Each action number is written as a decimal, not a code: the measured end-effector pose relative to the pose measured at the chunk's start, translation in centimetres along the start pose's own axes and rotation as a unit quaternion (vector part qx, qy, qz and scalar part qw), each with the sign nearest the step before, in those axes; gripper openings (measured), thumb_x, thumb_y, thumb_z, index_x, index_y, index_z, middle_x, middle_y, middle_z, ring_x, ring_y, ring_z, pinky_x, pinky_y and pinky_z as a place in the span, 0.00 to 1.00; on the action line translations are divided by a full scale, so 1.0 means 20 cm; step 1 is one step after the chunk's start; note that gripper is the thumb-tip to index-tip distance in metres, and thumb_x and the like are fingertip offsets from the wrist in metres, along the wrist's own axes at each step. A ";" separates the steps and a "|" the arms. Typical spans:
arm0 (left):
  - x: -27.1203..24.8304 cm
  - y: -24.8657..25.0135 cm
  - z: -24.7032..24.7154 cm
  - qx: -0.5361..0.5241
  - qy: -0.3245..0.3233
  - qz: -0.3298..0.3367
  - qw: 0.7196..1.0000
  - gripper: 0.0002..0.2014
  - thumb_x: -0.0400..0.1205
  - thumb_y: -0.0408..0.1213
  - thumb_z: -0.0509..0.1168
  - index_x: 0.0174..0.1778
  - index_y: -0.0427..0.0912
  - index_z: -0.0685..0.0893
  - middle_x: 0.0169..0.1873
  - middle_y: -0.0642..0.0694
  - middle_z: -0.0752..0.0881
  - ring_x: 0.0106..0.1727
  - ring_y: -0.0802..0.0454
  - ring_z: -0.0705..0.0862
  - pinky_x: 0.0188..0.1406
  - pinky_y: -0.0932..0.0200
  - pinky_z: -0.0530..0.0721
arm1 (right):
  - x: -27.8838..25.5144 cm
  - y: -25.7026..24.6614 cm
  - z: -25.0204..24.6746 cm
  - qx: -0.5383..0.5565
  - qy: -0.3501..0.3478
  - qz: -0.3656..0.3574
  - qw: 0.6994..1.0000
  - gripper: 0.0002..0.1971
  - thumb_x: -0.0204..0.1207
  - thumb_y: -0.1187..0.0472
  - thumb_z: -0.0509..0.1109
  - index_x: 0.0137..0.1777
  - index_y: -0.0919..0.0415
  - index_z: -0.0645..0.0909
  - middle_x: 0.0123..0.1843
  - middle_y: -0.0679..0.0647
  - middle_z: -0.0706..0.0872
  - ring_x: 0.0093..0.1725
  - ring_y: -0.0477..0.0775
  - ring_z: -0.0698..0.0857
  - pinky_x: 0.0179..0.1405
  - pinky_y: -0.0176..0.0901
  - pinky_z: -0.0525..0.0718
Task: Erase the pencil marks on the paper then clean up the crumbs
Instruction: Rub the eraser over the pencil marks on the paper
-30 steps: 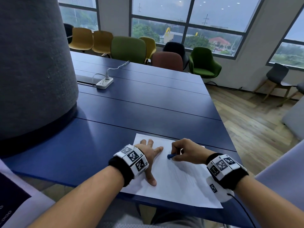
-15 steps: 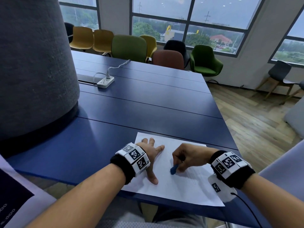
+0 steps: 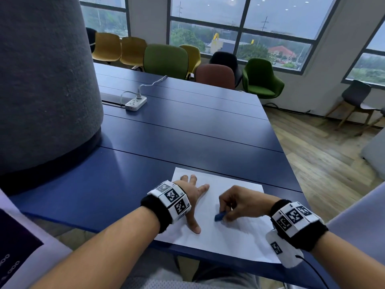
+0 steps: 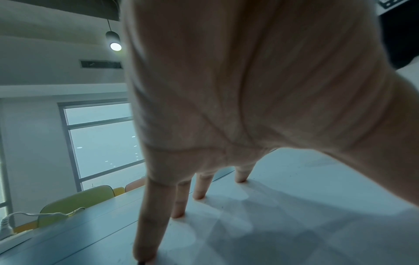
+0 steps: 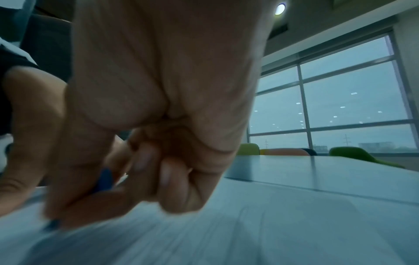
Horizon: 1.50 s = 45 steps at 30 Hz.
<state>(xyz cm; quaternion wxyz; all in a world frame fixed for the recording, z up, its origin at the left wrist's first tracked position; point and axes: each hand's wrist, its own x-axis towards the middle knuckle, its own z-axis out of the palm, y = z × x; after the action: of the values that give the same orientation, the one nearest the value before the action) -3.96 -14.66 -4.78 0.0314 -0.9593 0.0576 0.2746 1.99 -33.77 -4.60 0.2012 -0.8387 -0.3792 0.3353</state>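
Note:
A white sheet of paper (image 3: pixel 220 240) lies at the near edge of the blue table (image 3: pixel 187 132). My left hand (image 3: pixel 192 197) lies flat on the sheet's left part, fingers spread and straight; in the left wrist view its fingertips (image 4: pixel 199 196) press on the paper (image 4: pixel 294 206). My right hand (image 3: pixel 235 203) pinches a small blue eraser (image 3: pixel 219 216) and holds its end against the middle of the sheet. In the right wrist view the eraser (image 5: pixel 104 181) shows between thumb and curled fingers, blurred. Pencil marks and crumbs are too faint to make out.
A large grey fabric-covered column (image 3: pixel 41 80) stands on the table at the left. A white power strip (image 3: pixel 135 102) with its cable lies far back. Coloured chairs (image 3: pixel 166 59) line the far edge. The table's right edge drops to a wooden floor (image 3: pixel 323 163).
My right hand has drawn the eraser toward me, from the sheet's upper middle down to its centre. The left hand has stayed flat on the paper.

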 end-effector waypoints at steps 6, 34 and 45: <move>-0.01 0.01 0.00 0.004 0.001 0.001 1.000 0.67 0.62 0.65 0.80 0.87 0.58 0.39 0.86 0.39 0.44 0.85 0.33 0.48 0.79 0.32 0.65 | 0.01 0.01 -0.01 -0.010 0.026 0.016 0.999 0.06 0.69 0.62 0.79 0.37 0.51 0.85 0.34 0.47 0.86 0.32 0.41 0.79 0.34 0.32 0.76; 0.01 -0.01 0.00 -0.002 -0.008 0.002 1.000 0.68 0.61 0.66 0.80 0.86 0.59 0.39 0.86 0.40 0.44 0.85 0.34 0.47 0.78 0.32 0.65 | 0.11 0.08 -0.09 0.053 0.103 0.050 0.992 0.07 0.75 0.63 0.73 0.51 0.60 0.81 0.33 0.53 0.90 0.27 0.48 0.78 0.25 0.35 0.76; 0.01 0.00 -0.01 -0.003 -0.014 -0.003 1.000 0.68 0.62 0.65 0.80 0.86 0.59 0.38 0.86 0.39 0.42 0.85 0.32 0.45 0.79 0.30 0.63 | 0.09 0.09 -0.13 0.015 0.069 0.055 0.996 0.02 0.76 0.64 0.72 0.47 0.57 0.83 0.34 0.54 0.90 0.28 0.48 0.80 0.32 0.39 0.78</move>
<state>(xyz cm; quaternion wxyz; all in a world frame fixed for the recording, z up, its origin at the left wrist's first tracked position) -3.72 -14.73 -4.79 0.0302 -0.9556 0.0534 0.2881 5.60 -33.72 -4.53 0.2203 -0.8763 -0.3128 0.2927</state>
